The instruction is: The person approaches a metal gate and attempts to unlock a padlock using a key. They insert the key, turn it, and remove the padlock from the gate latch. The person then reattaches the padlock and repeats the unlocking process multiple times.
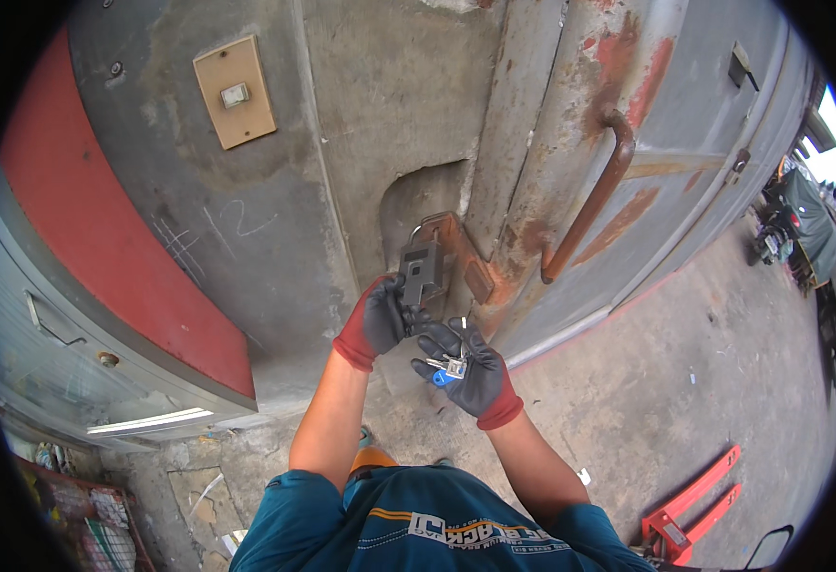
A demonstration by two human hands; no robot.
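A dark grey rectangular padlock (423,267) hangs by its shackle on a rusty metal latch bracket (454,250), in front of a recess in the wall. My left hand (383,317), in a black and red work glove, closes its fingers on the padlock's lower left side. Just right of it and lower, my right hand (478,370), gloved alike, is curled around a bunch of keys (454,366) with a blue-headed key (443,378). One slim metal piece sticks up between its fingers. The padlock's underside is partly hidden by the fingers of my left hand.
A rusty bar handle (582,205) juts from the grey metal door (675,181) on the right. A beige switch plate (235,92) sits on the wall at upper left, beside a red panel (132,210). Red pallet jack forks (699,505) rest on the floor at lower right.
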